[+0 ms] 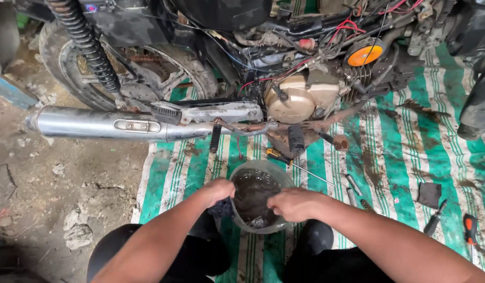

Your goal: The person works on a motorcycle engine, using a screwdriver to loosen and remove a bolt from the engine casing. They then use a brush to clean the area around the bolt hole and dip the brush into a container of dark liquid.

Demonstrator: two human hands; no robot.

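A clear plastic bowl (241, 224) of dark, dirty liquid sits on the striped mat between my knees. My left hand (217, 189) rests closed on the bowl's left rim, next to a dark cloth-like lump below it. My right hand (290, 203) is closed over the bowl's right rim, fingers curled toward the liquid; whether it holds a small part I cannot tell. Just beyond the bowl stands a motorcycle with its tan engine casing (294, 102) exposed.
A chrome exhaust pipe (100, 124) runs left along the bike above dirt ground. On the green-and-white striped mat (394, 157) lie a yellow-handled screwdriver (278, 155), metal bits, a dark square pad (429, 194) and an orange-handled tool (470, 228). Footpegs (296, 137) hang near the bowl.
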